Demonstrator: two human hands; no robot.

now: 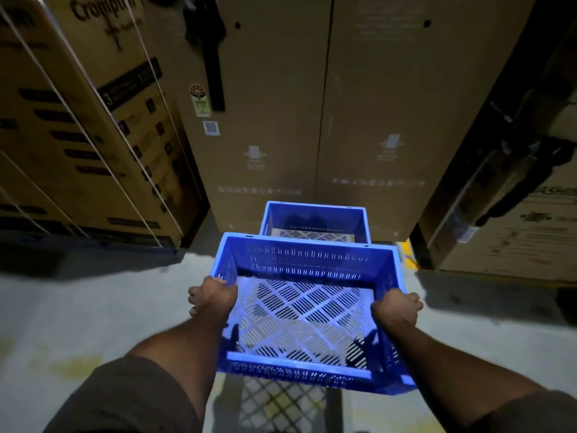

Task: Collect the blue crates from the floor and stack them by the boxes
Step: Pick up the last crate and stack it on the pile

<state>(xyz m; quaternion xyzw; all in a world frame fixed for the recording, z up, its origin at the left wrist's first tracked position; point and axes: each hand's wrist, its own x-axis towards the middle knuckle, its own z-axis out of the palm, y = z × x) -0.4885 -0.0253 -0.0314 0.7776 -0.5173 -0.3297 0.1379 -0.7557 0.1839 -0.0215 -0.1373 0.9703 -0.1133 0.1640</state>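
**Blue crate carried in 2 hands toward the boxes**

A person holds a blue perforated crate [307, 295] in the lower centre of the frame, clear of the grey concrete floor [93, 307], its slotted shadow falling on the floor beneath. The left hand [212, 296] has its fingers curled over the crate's left rim; the right hand [397, 307] grips the right rim the same way. Both forearms reach in from the bottom corners. Just beyond the held crate, in the centre of the frame, a second blue crate [313, 221] sits low against 2 tall plain cardboard boxes [327, 104]. At upper left stands a strapped printed carton [78, 135] marked Crompton; more cartons [515, 220] fill the right edge
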